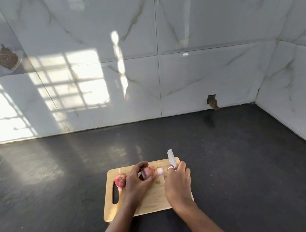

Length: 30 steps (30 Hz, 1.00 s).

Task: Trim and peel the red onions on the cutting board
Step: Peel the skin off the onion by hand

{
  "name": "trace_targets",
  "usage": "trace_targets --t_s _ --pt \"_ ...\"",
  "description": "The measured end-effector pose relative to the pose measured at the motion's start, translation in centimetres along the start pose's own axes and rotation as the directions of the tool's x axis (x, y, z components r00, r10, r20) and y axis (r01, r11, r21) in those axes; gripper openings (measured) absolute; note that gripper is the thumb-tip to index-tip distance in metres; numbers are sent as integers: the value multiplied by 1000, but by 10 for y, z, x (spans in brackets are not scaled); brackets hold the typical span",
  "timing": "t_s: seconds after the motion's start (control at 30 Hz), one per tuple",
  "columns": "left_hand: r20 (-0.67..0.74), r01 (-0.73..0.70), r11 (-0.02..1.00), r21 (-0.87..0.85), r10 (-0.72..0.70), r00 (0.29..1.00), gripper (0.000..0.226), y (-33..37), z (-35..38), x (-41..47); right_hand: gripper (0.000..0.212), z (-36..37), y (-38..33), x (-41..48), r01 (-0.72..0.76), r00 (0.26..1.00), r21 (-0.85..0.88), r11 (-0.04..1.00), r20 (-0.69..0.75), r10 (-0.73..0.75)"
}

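While the head camera looks down on a dark counter (40, 192), a wooden board (152, 199) lies near the front edge, its handle slot at the left end. Both hands work at the far half of the board. The left hand (138, 181) curls over an onion (147, 172), fingers wrapped around its far side and thumb on its near side, so that it grips the bulb against the board. Just right of that onion lies a pale, pinkish cut piece (160, 171), touching or nearly touching it; which of the two cannot be told. The right hand (178, 183) is closed around a knife (171, 157), whose handle is hidden in the fist; the light blade sticks out away from the person, past the far right edge of the board, tilted a little to the left. A second onion (120, 181), red and unpeeled, rests at the left end of the board beside the slot, just left of the left hand. Behind the counter stands a wall (197, 49) of glossy marbled tiles with bright window light reflected on its left part.
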<state>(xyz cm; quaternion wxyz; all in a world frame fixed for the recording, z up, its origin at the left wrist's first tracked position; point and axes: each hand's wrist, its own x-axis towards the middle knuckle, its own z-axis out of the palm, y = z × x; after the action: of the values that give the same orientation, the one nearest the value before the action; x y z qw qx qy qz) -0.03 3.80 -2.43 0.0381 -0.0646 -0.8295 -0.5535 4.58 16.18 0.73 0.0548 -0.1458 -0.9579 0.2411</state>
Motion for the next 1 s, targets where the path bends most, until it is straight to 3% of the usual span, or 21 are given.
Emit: trace_targets --t_s 0.1,0.2,0.3,0.33,0.47,0.57,0.67,0.9,1.0 --pt "-21 -53 997 -54 52 998 53 1 -3 -4 26 4 -6 13 -43 994 354 934 106 6" --pt "-32 -134 990 -45 132 991 55 2 -6 -7 32 9 -11 23 -123 972 547 828 233 -10" --pt "-34 -171 985 20 172 984 63 0 -8 -10 27 11 -11 26 -263 925 803 535 367 -95" --pt "-34 -180 982 57 182 983 66 -2 -9 -10 26 11 -11 27 -270 919 835 480 372 -130" --pt "-25 -207 965 161 214 976 71 -13 -10 -11 17 10 -12 28 -164 929 824 543 314 -196" --pt "-5 -206 954 217 212 977 60 -16 -9 -9 27 12 -12 31 -88 960 778 622 233 -157" --pt "20 -185 950 252 186 982 57 -17 -8 -9 20 12 -9 36 -39 979 742 670 162 -122" --pt "46 -136 967 216 129 991 57 -15 -5 -10 23 11 -3 45 -113 980 767 631 191 -57" --pt "46 -127 977 173 121 992 54 -14 -7 -13 25 13 -4 45 -215 970 825 523 244 15"
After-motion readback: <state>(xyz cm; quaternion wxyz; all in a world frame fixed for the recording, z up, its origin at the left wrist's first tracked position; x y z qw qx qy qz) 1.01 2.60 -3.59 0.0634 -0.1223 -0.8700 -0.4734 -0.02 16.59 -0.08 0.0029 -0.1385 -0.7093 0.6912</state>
